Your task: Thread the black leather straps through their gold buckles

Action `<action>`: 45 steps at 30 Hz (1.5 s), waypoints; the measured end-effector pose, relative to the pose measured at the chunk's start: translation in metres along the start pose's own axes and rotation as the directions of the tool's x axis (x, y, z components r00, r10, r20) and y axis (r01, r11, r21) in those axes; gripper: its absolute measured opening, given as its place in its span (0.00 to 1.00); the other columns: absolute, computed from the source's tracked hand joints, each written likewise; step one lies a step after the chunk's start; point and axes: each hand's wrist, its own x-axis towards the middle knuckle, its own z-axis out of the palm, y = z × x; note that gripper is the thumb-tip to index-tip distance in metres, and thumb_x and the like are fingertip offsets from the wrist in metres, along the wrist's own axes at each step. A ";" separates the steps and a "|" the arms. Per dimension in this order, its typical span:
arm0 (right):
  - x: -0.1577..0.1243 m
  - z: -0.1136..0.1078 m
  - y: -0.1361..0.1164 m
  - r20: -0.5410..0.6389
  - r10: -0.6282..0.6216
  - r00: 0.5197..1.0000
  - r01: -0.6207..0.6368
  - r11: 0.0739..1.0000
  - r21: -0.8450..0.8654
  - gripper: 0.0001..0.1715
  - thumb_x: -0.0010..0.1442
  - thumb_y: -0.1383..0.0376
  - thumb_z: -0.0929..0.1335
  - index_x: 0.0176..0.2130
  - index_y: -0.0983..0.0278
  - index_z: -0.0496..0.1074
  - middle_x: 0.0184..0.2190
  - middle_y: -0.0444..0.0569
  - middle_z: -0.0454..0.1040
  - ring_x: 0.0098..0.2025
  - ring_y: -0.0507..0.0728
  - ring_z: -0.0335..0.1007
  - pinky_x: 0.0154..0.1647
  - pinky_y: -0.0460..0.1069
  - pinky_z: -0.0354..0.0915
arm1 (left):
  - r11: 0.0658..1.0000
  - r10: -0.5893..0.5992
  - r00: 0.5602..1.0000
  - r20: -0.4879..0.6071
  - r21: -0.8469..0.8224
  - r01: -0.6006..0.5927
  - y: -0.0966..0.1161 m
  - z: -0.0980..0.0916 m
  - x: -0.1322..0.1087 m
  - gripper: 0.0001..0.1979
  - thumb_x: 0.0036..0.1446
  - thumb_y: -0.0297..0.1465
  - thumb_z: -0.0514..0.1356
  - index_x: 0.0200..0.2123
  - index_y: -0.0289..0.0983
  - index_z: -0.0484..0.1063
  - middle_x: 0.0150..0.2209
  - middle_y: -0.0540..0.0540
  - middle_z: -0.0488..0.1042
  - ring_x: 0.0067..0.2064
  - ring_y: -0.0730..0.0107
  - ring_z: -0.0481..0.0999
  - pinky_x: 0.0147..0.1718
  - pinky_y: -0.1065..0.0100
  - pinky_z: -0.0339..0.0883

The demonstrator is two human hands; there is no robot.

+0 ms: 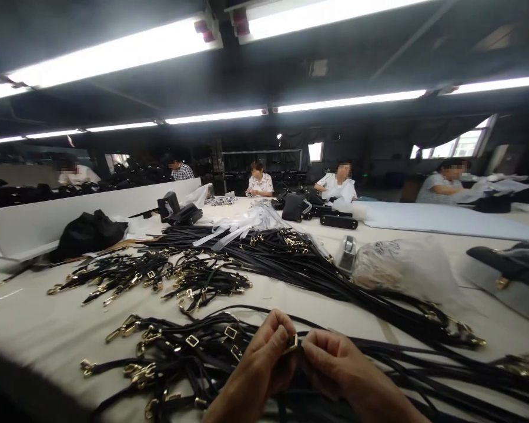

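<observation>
Between the thumb and fingers of my left hand (268, 352) is a gold buckle (295, 342) on a black strap. My right hand (335, 361) pinches close beside it, fingers pressed together; the strap end it seems to grip is mostly hidden. Under and around both hands lies a heap of black straps (189, 364) with gold clasps and rectangular buckles. Past them, short black straps with gold hooks (203, 282) lie in a pile. A long bundle of black straps (291, 267) runs diagonally across the cream table (273, 302).
A clear plastic bag (401, 267) and a small dispenser-like item (347, 254) stand to the right. Black bags (294, 207) and clear plastic strips (247, 222) are farther back. A black cloth bundle (88, 232) rests left, by a white partition (22, 226). Several people sit across the table.
</observation>
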 end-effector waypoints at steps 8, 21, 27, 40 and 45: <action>-0.045 -0.009 -0.004 -0.065 0.024 0.998 -0.001 0.944 0.329 0.23 0.57 0.50 0.73 0.30 0.66 0.68 0.20 0.37 0.59 0.20 0.44 0.42 0.20 0.42 0.40 | 0.998 0.042 0.997 0.064 -0.057 -0.038 -0.022 0.030 -0.006 0.21 0.58 0.46 0.63 0.44 0.35 0.70 0.35 0.43 0.75 0.23 0.76 0.68 0.20 0.76 0.58; -0.058 -0.009 0.019 -0.348 -0.243 0.905 0.181 0.962 -0.203 0.32 0.55 0.44 0.72 0.52 0.60 0.73 0.45 0.51 0.74 0.46 0.63 0.68 0.47 0.53 0.63 | 0.842 0.121 0.990 0.069 0.521 -0.139 -0.042 0.056 -0.005 0.07 0.57 0.31 0.60 0.37 0.36 0.76 0.42 0.42 0.76 0.45 0.57 0.72 0.46 0.64 0.64; -0.061 -0.016 0.011 -0.420 -0.091 0.903 0.267 0.884 0.384 0.33 0.61 0.40 0.65 0.44 0.63 0.79 0.48 0.53 0.78 0.56 0.65 0.66 0.60 0.57 0.59 | 0.888 -0.066 0.996 -0.058 0.452 0.085 -0.060 0.055 0.004 0.13 0.55 0.27 0.55 0.42 0.35 0.76 0.18 0.56 0.62 0.21 0.74 0.57 0.23 0.72 0.55; -0.059 -0.043 -0.010 -0.308 -0.163 0.938 0.347 0.496 0.796 0.19 0.66 0.55 0.67 0.45 0.67 0.79 0.42 0.52 0.82 0.52 0.58 0.75 0.65 0.57 0.59 | 0.864 -0.386 0.922 0.016 0.358 0.355 -0.074 0.049 0.008 0.14 0.52 0.38 0.58 0.36 0.34 0.71 0.11 0.55 0.66 0.08 0.79 0.54 0.07 0.78 0.44; -0.059 -0.042 -0.018 -0.264 -0.200 0.943 0.329 0.473 0.817 0.19 0.68 0.55 0.65 0.45 0.64 0.79 0.39 0.50 0.83 0.48 0.56 0.77 0.63 0.55 0.63 | 0.883 -0.458 0.864 0.211 0.223 0.413 -0.066 0.055 0.008 0.15 0.51 0.34 0.56 0.40 0.32 0.72 0.20 0.45 0.77 0.11 0.78 0.65 0.10 0.79 0.57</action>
